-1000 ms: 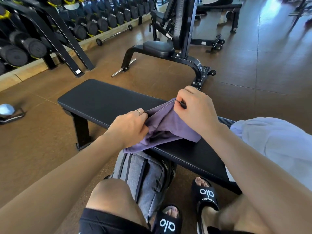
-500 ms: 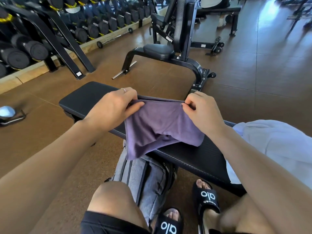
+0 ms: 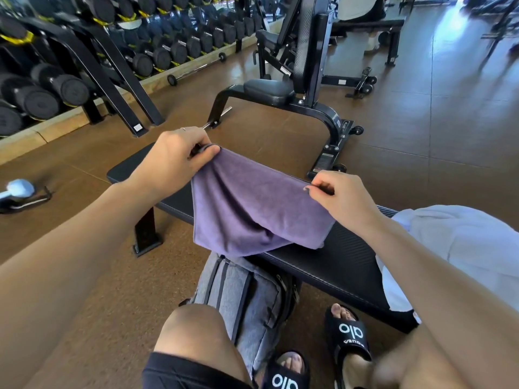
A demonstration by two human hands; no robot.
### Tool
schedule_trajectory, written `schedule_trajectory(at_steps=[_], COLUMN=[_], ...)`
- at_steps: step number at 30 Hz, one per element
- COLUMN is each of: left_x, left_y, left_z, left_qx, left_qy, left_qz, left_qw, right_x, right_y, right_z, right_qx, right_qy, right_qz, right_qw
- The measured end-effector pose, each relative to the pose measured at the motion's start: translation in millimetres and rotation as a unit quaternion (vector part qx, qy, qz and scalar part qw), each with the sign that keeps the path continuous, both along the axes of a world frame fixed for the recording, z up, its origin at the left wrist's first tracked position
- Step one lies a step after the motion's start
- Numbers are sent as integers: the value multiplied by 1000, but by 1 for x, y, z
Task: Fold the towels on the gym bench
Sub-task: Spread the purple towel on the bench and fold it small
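Fingers (image 3: 206, 149) of the left hand (image 3: 171, 161) curling tight, pinching the far left corner of the purple towel (image 3: 252, 209). Fingers (image 3: 316, 189) of the right hand (image 3: 346, 199) curling likewise, pinching the far right corner. Holding the top edge stretched between the two hands, the left one lifted higher and farther out than the right. Hanging down from that edge as a smooth sheet, the towel draping over the black desk (image 3: 342, 256), its lower part resting on the pad and its near left corner dangling past the front edge. Lying on the desk's right end, well apart from the purple one, a white towel (image 3: 460, 248), loosely heaped and spilling over the near side. Standing on the floor under the hanging corner, between the desk and a bare knee, a grey bag (image 3: 241, 293). Showing beside the bag, two feet in black slides (image 3: 349, 336). Reaching in from the bottom corners, both bare forearms. Standing beyond the desk on the brown floor (image 3: 421, 130), an adjustable bench (image 3: 283, 88) with an upright back. Lining the far left, a rack of dumbbells (image 3: 157, 51). Lying on the floor at the left edge, a pale blue object (image 3: 16, 189), too blurred for naming.
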State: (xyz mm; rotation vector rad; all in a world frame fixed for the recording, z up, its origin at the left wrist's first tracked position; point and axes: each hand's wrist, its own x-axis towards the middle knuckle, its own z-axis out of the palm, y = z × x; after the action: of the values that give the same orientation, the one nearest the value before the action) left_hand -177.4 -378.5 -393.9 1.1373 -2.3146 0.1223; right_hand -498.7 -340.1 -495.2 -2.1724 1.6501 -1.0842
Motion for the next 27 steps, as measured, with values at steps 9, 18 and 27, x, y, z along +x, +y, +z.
schedule_trajectory(at_steps=[9, 18, 27], left_x=[15, 31, 28], left_y=[-2, -6, 1], left_z=[1, -4, -10], left_qx=[-30, 37, 89], left_qy=[66, 121, 204], left_qz=[98, 181, 185], left_qw=[993, 975, 957], right_x=[-11, -17, -4], right_y=[-2, -3, -5], right_z=[-3, -1, 4], right_qx=[40, 127, 118], right_qy=[-3, -143, -382], right_qz=[-10, -33, -87], right_qw=[999, 981, 912])
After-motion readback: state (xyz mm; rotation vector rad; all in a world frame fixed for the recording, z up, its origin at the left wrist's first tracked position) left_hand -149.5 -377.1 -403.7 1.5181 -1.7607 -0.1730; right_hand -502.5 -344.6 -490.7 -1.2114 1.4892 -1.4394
